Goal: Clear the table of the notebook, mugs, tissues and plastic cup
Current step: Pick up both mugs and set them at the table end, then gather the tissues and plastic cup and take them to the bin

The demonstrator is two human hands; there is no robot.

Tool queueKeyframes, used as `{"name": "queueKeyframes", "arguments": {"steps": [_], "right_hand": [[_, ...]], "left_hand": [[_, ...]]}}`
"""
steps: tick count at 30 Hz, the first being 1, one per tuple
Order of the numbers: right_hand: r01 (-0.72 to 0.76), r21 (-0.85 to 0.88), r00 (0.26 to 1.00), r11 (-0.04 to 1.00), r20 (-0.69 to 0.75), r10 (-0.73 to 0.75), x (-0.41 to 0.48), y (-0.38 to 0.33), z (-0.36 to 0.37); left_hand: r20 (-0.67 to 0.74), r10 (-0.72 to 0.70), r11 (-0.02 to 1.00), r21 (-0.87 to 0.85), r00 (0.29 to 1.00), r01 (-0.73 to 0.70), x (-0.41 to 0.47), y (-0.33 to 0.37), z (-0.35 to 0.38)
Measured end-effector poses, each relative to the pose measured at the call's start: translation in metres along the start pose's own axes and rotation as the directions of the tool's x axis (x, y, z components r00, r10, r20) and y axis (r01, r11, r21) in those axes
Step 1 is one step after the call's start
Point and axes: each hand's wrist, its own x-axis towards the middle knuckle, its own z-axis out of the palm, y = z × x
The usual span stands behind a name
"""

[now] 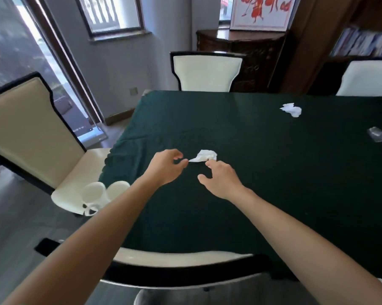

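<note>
A crumpled white tissue (204, 155) lies on the dark green tablecloth (240, 194) near the table's left half. My left hand (167, 167) hovers just left of it, fingers curled and apart, fingertips at its pointed corner. My right hand (221, 178) is just below and right of the tissue, open, with one fingertip close to it. A second crumpled tissue (292, 110) lies far right. A crushed clear plastic cup (379, 134) lies near the right edge. Two white mugs (105, 193) sit on the seat of the left chair. No notebook is visible.
Cream chairs with black frames stand around the table: one at the left (29, 133), one at the far side (206, 71), one at the far right (368, 79), and one directly below me (181, 267). A dark wooden cabinet (247, 53) stands behind.
</note>
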Motion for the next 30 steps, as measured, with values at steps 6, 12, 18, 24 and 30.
{"name": "queueKeyframes", "arguments": {"steps": [6,12,18,24,30], "right_hand": [[-0.048,0.009,0.999,0.999,-0.013,0.048,-0.056,0.103,-0.063],[-0.129,0.038,0.991,0.991,-0.032,0.131,-0.079,0.176,-0.103],[-0.155,0.045,0.988,0.987,-0.015,0.156,-0.068,0.213,-0.114],[-0.108,0.047,0.994,0.993,0.038,0.107,-0.028,0.222,-0.106],[-0.031,0.03,0.992,0.999,0.124,0.027,0.039,0.211,-0.087]], "left_hand": [[0.082,-0.021,0.999,-0.034,0.996,0.024,-0.024,0.091,0.083],[0.151,-0.019,0.998,-0.059,0.988,0.028,-0.026,0.146,0.137],[0.134,-0.036,0.996,-0.076,0.99,0.047,-0.01,0.157,0.161],[0.109,-0.162,0.985,-0.036,0.981,0.166,0.022,0.132,0.158],[0.014,-0.352,0.927,-0.131,0.936,0.351,0.065,0.083,0.144]]}}
